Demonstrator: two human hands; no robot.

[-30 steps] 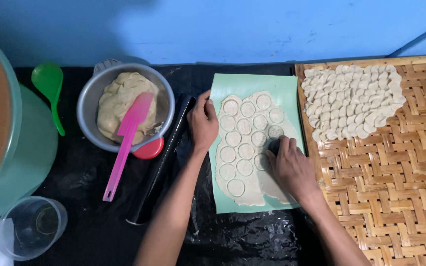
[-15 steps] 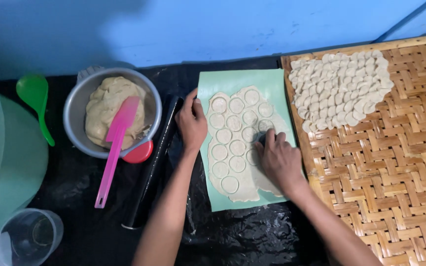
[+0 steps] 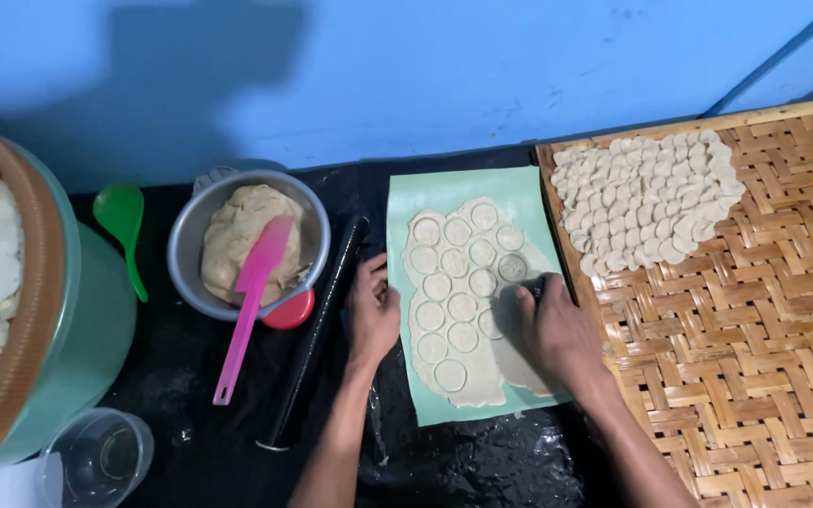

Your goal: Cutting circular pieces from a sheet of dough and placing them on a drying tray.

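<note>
Head view is showing both my forearms coming up from the bottom edge. My left hand (image 3: 374,315) is lying flat with loose fingers, open, pressing on the left edge of the green mat (image 3: 519,193) and holding nothing. My right hand (image 3: 557,329) is curled and pressing down on the rolled dough sheet (image 3: 468,376); something small and dark (image 3: 538,285) is peeking out at the fingertips, but I cannot tell exactly what it is or how my fingers are closing on it.

The dough sheet is lying on the mat, in the middle of the black counter (image 3: 190,414), between my two hands. Many round circles are already marked in it, in rows. A blue wall (image 3: 425,75) is standing behind the counter.

To the right, touching the mat's edge, a woven bamboo tray (image 3: 764,357) is carrying a heap of small pale dough rounds (image 3: 646,202) at its far end. A black rolling pin (image 3: 317,329) is lying just beside my left hand. Further left, a metal bowl (image 3: 185,259) is holding a lump of beige dough (image 3: 237,235) with a pink spatula (image 3: 251,301) leaning in it, and a red lid (image 3: 292,310) is just under its rim. A green spoon (image 3: 122,226), a big green container (image 3: 96,348) and a clear plastic cup (image 3: 101,456) are staying at the left side.
</note>
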